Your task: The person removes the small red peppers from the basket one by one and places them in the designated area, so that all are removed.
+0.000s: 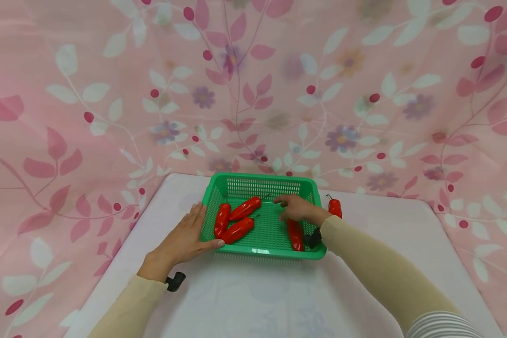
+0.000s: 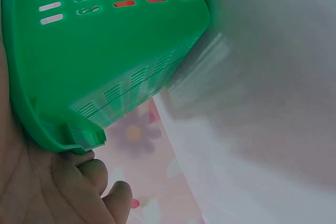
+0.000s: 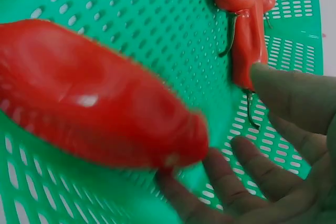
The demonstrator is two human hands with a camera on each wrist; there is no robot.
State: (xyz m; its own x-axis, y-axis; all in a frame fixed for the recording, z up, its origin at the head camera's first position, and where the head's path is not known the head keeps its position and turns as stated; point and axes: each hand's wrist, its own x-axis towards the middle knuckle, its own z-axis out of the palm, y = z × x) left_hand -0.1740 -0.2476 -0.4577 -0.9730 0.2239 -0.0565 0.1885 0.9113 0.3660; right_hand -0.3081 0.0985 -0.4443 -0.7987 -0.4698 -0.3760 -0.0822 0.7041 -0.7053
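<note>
A green plastic basket with slotted walls holds several glossy red peppers. Three of them, including one red pepper, cluster at its left side. My left hand rests against the basket's left rim, fingers extended along it and thumb at the front corner. Inside the basket on the right, my right hand hovers over another red pepper. In the right wrist view this pepper lies close to the fingertips, thumb spread well away from it; whether a fingertip touches it I cannot tell.
One more red pepper lies on the white tablecloth, just outside the basket's right side and partly hidden by my right forearm. A pink floral curtain rises behind the table and along both sides.
</note>
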